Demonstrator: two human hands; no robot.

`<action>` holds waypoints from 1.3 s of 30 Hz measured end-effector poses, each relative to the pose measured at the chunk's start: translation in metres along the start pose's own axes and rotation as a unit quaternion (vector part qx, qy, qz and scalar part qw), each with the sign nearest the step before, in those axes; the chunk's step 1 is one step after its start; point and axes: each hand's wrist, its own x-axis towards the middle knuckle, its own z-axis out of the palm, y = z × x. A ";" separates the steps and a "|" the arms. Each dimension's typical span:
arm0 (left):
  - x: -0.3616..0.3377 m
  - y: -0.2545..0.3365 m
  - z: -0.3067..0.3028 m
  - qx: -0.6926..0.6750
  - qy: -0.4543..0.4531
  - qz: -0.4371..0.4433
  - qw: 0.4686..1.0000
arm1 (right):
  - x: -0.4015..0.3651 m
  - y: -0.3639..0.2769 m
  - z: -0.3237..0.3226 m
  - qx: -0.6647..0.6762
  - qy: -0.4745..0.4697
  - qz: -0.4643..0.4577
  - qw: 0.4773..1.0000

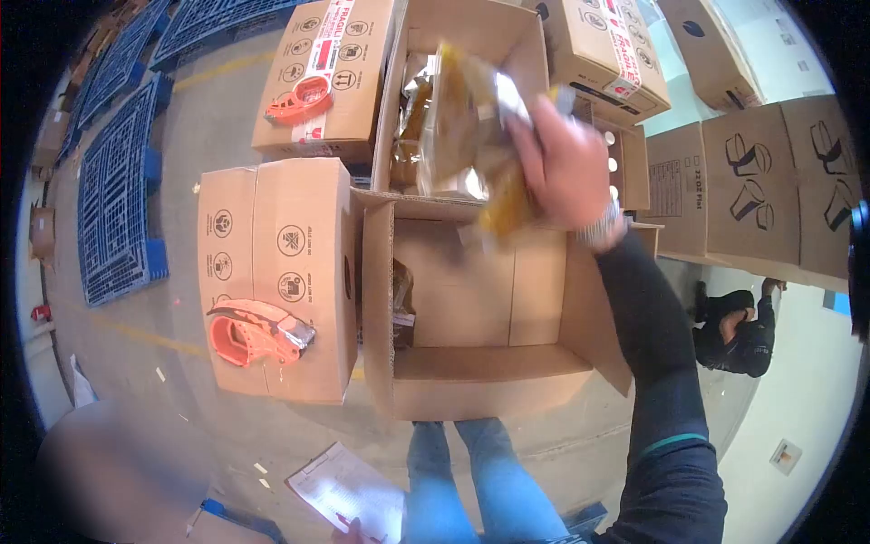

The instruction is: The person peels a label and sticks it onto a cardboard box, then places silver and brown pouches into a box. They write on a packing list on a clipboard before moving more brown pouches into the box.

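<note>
My right hand [566, 168] is closed on a shiny amber pouch [507, 204], blurred by motion, above the far edge of an open cardboard box [489, 381]. Inside that box, against its left wall, lies a brown pouch [401, 295]. Behind it, a second open box [480, 23] holds more shiny pouches [412, 136]. Another large amber pouch [458, 109] shows just left of my fingers; whether I grip it too is unclear. My left hand does not show.
Orange tape dispensers lie on two closed boxes [272, 218] [353, 91] at left. White-capped bottles [612, 166] stand in a box at right. A person with a clipboard [349, 490] is at lower left, another person [739, 331] at right. Blue pallets [118, 199] lie far left.
</note>
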 end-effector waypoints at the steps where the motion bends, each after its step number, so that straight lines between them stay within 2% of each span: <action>1: -0.003 0.006 0.003 -0.018 -0.002 -0.004 1.000 | 0.020 0.010 0.008 -0.041 -0.013 0.009 0.999; 3: -0.013 0.024 0.003 -0.050 -0.003 -0.019 0.999 | 0.048 0.034 0.044 -0.052 -0.058 0.005 0.997; 4: -0.002 0.000 0.008 -0.087 0.009 0.032 0.996 | 0.058 0.045 0.059 -0.059 -0.087 0.010 0.994; 7: -0.001 -0.007 0.007 -0.111 -0.007 -0.010 0.994 | 0.065 0.081 0.115 -0.067 -0.100 0.089 0.989; 8: -0.019 0.024 0.005 -0.066 0.005 -0.031 0.997 | 0.057 0.076 0.120 -0.095 -0.019 0.063 0.993; 10: 0.003 -0.017 0.006 -0.178 0.014 -0.004 0.984 | 0.049 0.051 0.125 -0.154 0.140 0.012 0.978; 11: 0.015 -0.036 0.010 -0.236 0.018 0.009 0.972 | 0.037 0.032 0.118 -0.059 0.134 0.029 0.989; 12: 0.018 -0.041 0.012 -0.265 0.029 -0.023 0.964 | 0.016 0.003 0.107 0.038 0.127 0.045 0.990; 13: 0.017 -0.043 0.011 -0.254 0.023 -0.029 0.966 | -0.017 -0.033 0.094 0.205 0.087 0.060 0.973; 14: 0.017 -0.043 0.010 -0.244 0.017 -0.035 0.969 | -0.061 -0.055 0.101 0.196 0.058 0.090 0.975; 15: 0.020 -0.041 0.011 -0.236 0.012 -0.039 0.971 | -0.115 -0.073 0.122 0.289 0.025 0.180 0.940; 16: 0.020 -0.041 0.010 -0.213 0.022 -0.052 0.975 | -0.167 -0.086 0.154 0.342 -0.027 0.316 0.885; 17: 0.022 -0.041 0.012 -0.225 0.031 -0.053 0.972 | -0.219 -0.098 0.191 0.307 -0.135 0.469 0.817; 19: 0.020 -0.037 0.013 -0.239 0.049 -0.054 0.968 | -0.355 -0.097 0.321 0.218 -0.234 0.521 0.792; 20: 0.006 -0.001 0.013 -0.166 0.067 -0.122 0.976 | -0.365 -0.108 0.346 0.170 -0.246 0.545 0.783; 22: 0.019 -0.020 0.011 -0.161 0.046 -0.065 0.984 | -0.377 -0.132 0.388 0.076 -0.274 0.590 0.756; 23: 0.023 -0.029 0.007 -0.155 0.034 -0.039 0.987 | -0.372 -0.143 0.397 0.094 -0.283 0.594 0.747; 25: 0.024 -0.022 0.005 -0.091 0.031 -0.078 0.992 | -0.361 -0.156 0.392 0.120 -0.302 0.604 0.728; 27: 0.033 -0.020 0.003 -0.071 0.023 -0.088 0.993 | -0.379 -0.157 0.399 0.196 -0.256 0.587 0.743; 29: 0.037 -0.029 0.004 -0.096 0.011 -0.085 0.992 | -0.379 -0.155 0.387 0.225 -0.235 0.555 0.766; 32: 0.026 -0.023 0.008 -0.085 0.032 -0.004 0.996 | -0.347 -0.142 0.308 0.204 -0.255 0.498 0.803; 33: 0.029 -0.032 0.003 -0.049 0.015 -0.038 0.998 | -0.333 -0.131 0.271 0.201 -0.272 0.484 0.807; 35: 0.038 -0.062 -0.005 0.026 -0.024 -0.107 0.994 | -0.288 -0.116 0.174 0.173 -0.269 0.423 0.848; 36: 0.017 -0.033 -0.002 0.015 -0.016 -0.099 0.995 | -0.267 -0.105 0.125 0.176 -0.260 0.372 0.874; 39: 0.020 -0.043 -0.006 -0.010 -0.027 -0.036 0.999 | -0.191 -0.079 0.004 0.167 -0.232 0.267 0.920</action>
